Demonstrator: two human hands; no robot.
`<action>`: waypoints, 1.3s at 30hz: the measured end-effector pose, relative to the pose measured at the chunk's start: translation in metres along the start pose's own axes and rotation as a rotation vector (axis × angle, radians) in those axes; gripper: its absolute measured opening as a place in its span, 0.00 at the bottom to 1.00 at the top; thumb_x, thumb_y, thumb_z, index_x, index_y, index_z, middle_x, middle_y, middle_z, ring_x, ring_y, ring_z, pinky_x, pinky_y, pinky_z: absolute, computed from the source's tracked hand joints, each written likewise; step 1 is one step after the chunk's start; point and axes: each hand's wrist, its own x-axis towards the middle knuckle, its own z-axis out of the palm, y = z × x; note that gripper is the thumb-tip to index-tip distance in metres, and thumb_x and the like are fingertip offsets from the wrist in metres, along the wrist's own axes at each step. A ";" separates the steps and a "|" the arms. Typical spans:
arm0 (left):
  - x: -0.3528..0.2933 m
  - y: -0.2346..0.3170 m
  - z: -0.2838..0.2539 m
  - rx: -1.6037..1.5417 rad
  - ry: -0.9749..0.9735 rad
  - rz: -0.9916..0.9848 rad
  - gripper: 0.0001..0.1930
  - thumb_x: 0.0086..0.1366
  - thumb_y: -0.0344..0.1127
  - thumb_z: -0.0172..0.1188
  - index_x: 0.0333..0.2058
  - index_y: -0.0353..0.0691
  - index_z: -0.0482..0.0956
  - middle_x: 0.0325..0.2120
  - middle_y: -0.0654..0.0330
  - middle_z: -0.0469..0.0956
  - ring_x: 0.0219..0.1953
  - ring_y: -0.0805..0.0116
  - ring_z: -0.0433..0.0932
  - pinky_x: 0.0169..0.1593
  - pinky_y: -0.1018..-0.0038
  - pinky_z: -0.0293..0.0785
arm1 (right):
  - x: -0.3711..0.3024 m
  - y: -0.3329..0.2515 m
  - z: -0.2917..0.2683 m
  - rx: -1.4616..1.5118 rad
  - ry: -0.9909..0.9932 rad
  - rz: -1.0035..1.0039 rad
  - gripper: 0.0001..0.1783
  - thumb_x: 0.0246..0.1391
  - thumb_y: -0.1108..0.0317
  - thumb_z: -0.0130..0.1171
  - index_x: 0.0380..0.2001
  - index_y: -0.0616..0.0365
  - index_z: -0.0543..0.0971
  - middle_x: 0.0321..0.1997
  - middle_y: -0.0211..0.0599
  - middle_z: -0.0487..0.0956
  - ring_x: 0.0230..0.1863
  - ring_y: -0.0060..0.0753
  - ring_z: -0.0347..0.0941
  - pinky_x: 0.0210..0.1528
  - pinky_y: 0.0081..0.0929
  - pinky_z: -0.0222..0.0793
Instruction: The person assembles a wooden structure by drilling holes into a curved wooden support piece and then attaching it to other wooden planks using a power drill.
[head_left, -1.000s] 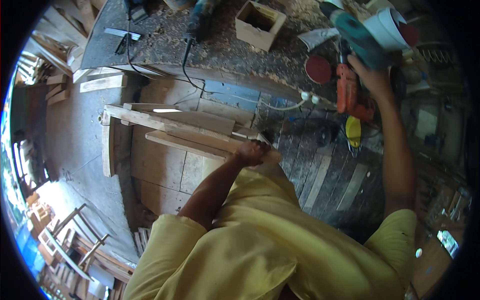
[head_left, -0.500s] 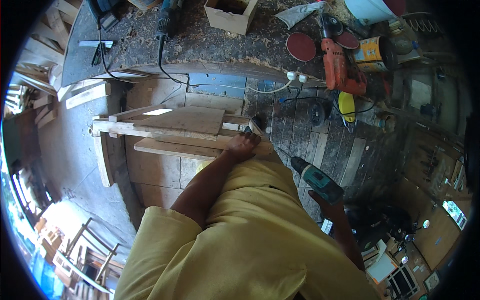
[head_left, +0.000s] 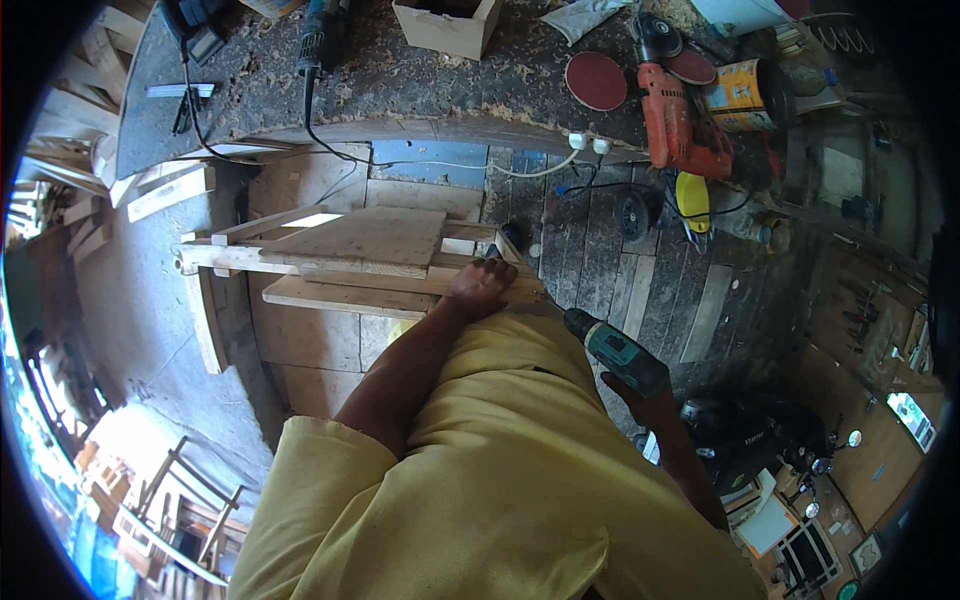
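Note:
My right hand (head_left: 636, 400) is wrapped round the grip of a teal and black cordless drill (head_left: 628, 358). The drill's chuck points up and left, with a thin bit near the right end of a wooden frame (head_left: 370, 283); whether it touches the wood I cannot tell. At that same end, my left hand (head_left: 480, 287) lies with curled fingers gripping the frame close to my body. A small dark thing shows by its fingertips, too small to name. Across the frame lies a flat wooden board (head_left: 365, 240).
Ahead runs a workbench (head_left: 400, 105) strewn with shavings, bearing a red power tool (head_left: 680, 120), a sanding disc (head_left: 597, 81), a cardboard box (head_left: 447, 25) and a tin (head_left: 738, 95). Cables hang off its edge. A yellow tool (head_left: 692, 200) and a motorcycle (head_left: 750, 440) are at the right.
My right hand has brought the drill left and slightly up, closer to the frame's end. My left hand keeps its place on the wood. The whole view has shifted a little.

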 end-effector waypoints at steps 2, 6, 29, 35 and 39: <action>-0.001 0.000 0.000 0.010 0.033 0.013 0.30 0.56 0.48 0.65 0.53 0.41 0.67 0.51 0.54 0.74 0.56 0.56 0.73 0.56 0.60 0.72 | 0.001 -0.001 0.000 -0.011 0.002 0.002 0.23 0.52 0.67 0.70 0.51 0.62 0.79 0.47 0.37 0.83 0.47 0.24 0.78 0.51 0.27 0.72; 0.001 -0.001 0.001 0.025 0.036 0.012 0.28 0.56 0.47 0.64 0.51 0.42 0.68 0.50 0.54 0.74 0.55 0.56 0.74 0.55 0.60 0.72 | 0.005 -0.001 -0.002 -0.031 -0.004 0.013 0.23 0.53 0.67 0.70 0.51 0.61 0.79 0.47 0.37 0.83 0.47 0.25 0.78 0.51 0.27 0.72; 0.003 -0.004 0.003 -0.002 0.050 0.021 0.32 0.55 0.49 0.67 0.54 0.41 0.67 0.54 0.53 0.72 0.57 0.56 0.73 0.56 0.60 0.73 | 0.012 -0.052 0.001 -0.476 0.015 -0.024 0.20 0.50 0.57 0.70 0.44 0.55 0.81 0.36 0.44 0.84 0.38 0.47 0.83 0.40 0.36 0.77; 0.004 -0.005 0.009 -0.028 0.085 0.029 0.33 0.53 0.48 0.69 0.54 0.41 0.67 0.55 0.52 0.71 0.56 0.54 0.73 0.57 0.60 0.72 | 0.020 -0.072 0.004 -0.595 -0.124 0.011 0.25 0.47 0.55 0.67 0.48 0.51 0.78 0.35 0.45 0.84 0.39 0.53 0.81 0.43 0.43 0.76; 0.002 -0.005 0.010 -0.021 0.100 0.039 0.32 0.52 0.47 0.69 0.53 0.41 0.68 0.56 0.50 0.71 0.56 0.53 0.73 0.57 0.60 0.72 | 0.026 -0.094 0.008 -0.702 -0.199 0.072 0.23 0.42 0.55 0.69 0.39 0.54 0.75 0.30 0.48 0.82 0.36 0.55 0.80 0.40 0.46 0.75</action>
